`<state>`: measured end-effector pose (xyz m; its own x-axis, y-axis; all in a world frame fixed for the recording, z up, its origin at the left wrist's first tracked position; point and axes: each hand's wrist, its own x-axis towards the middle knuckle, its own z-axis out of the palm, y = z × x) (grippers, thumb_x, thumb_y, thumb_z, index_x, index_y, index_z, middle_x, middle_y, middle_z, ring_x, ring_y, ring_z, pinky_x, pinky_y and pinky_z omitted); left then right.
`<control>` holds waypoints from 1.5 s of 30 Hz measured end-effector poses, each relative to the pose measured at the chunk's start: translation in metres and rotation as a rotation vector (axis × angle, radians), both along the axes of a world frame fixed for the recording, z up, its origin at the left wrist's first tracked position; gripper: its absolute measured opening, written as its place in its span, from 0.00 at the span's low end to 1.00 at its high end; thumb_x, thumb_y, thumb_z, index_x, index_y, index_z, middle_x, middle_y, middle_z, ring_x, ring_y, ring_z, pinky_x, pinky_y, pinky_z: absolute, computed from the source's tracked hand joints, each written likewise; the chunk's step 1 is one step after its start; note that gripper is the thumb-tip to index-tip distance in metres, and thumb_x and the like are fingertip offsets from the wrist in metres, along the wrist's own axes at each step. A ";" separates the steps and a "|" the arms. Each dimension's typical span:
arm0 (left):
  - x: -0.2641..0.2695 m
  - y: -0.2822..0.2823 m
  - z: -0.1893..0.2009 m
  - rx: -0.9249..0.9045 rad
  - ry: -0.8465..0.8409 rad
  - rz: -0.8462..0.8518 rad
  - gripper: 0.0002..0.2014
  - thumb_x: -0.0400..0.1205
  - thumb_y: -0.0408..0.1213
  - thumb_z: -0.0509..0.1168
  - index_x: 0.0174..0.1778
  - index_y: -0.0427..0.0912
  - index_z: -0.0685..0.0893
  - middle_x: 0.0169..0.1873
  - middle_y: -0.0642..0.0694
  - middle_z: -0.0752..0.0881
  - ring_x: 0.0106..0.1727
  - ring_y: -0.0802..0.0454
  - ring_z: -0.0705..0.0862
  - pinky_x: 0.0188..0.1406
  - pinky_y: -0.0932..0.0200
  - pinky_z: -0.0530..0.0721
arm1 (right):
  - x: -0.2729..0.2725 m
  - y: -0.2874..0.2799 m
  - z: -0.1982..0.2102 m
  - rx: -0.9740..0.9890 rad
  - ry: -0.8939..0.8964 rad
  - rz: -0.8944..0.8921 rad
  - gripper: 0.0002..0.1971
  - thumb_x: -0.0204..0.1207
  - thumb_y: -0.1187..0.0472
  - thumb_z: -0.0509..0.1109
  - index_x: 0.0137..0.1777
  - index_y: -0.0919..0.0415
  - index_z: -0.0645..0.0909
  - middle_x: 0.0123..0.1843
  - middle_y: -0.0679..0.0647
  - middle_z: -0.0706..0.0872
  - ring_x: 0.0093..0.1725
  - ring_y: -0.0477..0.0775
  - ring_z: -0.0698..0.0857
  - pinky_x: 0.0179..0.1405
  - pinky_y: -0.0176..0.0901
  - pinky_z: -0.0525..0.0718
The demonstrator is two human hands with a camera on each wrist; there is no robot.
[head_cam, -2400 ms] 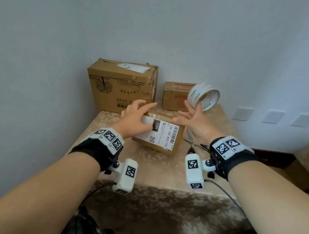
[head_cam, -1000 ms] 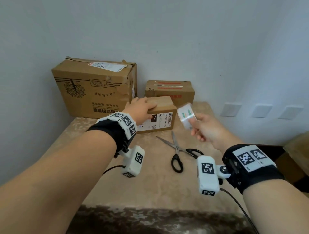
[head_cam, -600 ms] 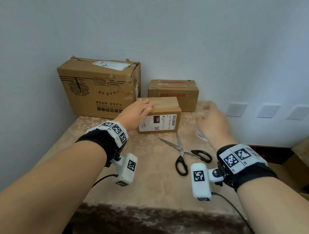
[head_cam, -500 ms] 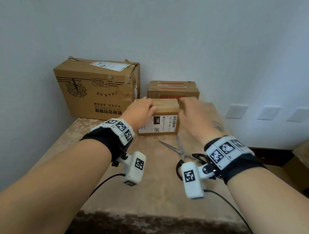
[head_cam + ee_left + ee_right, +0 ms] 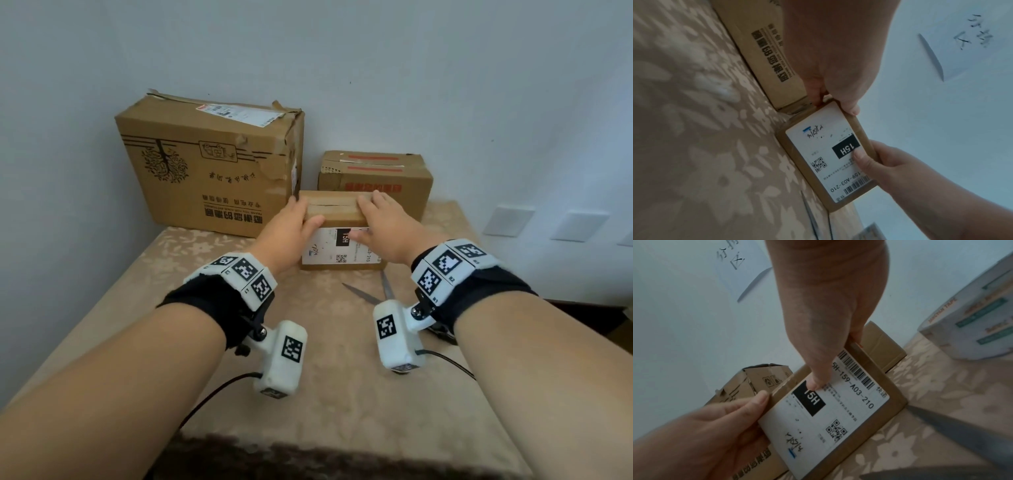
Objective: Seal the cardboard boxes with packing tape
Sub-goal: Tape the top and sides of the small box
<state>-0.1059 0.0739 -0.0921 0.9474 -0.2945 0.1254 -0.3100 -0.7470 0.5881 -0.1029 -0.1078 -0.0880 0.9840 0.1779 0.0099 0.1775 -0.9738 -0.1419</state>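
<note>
Meanwhile, the small box [image 5: 337, 219] was gripped by left hand [image 5: 286, 229] and right hand [image 5: 383, 226] — fingers curled over it; flaps were best held flush before taping.

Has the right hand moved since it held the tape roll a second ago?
Yes. The right hand went left from above the scissors onto the small box.

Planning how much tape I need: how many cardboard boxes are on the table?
3: a large printed brown cardboard box back left, a small red-striped one back right, and a small white-labelled one in front, held by both hands.
</note>
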 end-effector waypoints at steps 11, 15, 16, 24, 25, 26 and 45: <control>0.002 -0.006 -0.003 -0.509 0.225 -0.091 0.28 0.83 0.43 0.66 0.79 0.44 0.66 0.69 0.49 0.79 0.68 0.53 0.79 0.70 0.50 0.77 | -0.009 -0.032 0.009 0.469 -0.009 -0.129 0.42 0.67 0.46 0.80 0.77 0.57 0.65 0.76 0.57 0.70 0.79 0.60 0.64 0.79 0.55 0.64; 0.020 -0.028 0.015 -0.482 0.139 -0.186 0.24 0.85 0.39 0.62 0.77 0.48 0.65 0.71 0.50 0.74 0.70 0.55 0.75 0.71 0.54 0.75 | 0.004 -0.062 0.015 0.351 0.051 -0.182 0.57 0.49 0.32 0.81 0.76 0.48 0.57 0.63 0.47 0.78 0.64 0.56 0.76 0.65 0.55 0.77; 0.024 -0.032 0.018 -0.462 0.124 -0.189 0.21 0.85 0.40 0.61 0.75 0.50 0.68 0.69 0.50 0.75 0.69 0.56 0.75 0.70 0.55 0.75 | 0.007 -0.066 0.016 0.320 0.072 -0.193 0.60 0.46 0.29 0.80 0.77 0.45 0.54 0.63 0.46 0.79 0.65 0.55 0.76 0.66 0.54 0.77; 0.064 -0.047 0.050 -0.547 0.008 0.024 0.17 0.88 0.53 0.46 0.63 0.48 0.72 0.64 0.49 0.76 0.66 0.55 0.73 0.63 0.64 0.70 | 0.022 -0.094 0.044 0.950 -0.050 -0.319 0.33 0.63 0.38 0.79 0.64 0.51 0.71 0.54 0.46 0.86 0.51 0.45 0.87 0.48 0.41 0.83; 0.075 -0.048 0.050 -0.527 0.034 0.066 0.20 0.87 0.56 0.46 0.67 0.48 0.70 0.68 0.49 0.74 0.70 0.53 0.71 0.70 0.57 0.68 | 0.024 -0.096 0.049 1.115 -0.058 -0.339 0.29 0.70 0.45 0.77 0.65 0.57 0.71 0.55 0.48 0.87 0.50 0.43 0.86 0.47 0.38 0.81; 0.085 -0.050 0.050 -0.497 0.087 0.104 0.25 0.86 0.59 0.47 0.72 0.48 0.68 0.73 0.47 0.70 0.74 0.50 0.68 0.75 0.51 0.66 | 0.026 -0.097 0.055 1.229 -0.041 -0.350 0.24 0.74 0.48 0.73 0.65 0.61 0.74 0.55 0.49 0.88 0.49 0.42 0.86 0.48 0.36 0.79; 0.110 -0.048 0.031 -0.352 0.252 0.341 0.34 0.82 0.59 0.58 0.72 0.33 0.66 0.67 0.41 0.74 0.66 0.43 0.75 0.66 0.47 0.76 | 0.029 -0.087 0.051 1.506 0.054 -0.524 0.19 0.77 0.35 0.60 0.45 0.47 0.84 0.38 0.46 0.91 0.52 0.54 0.85 0.61 0.50 0.77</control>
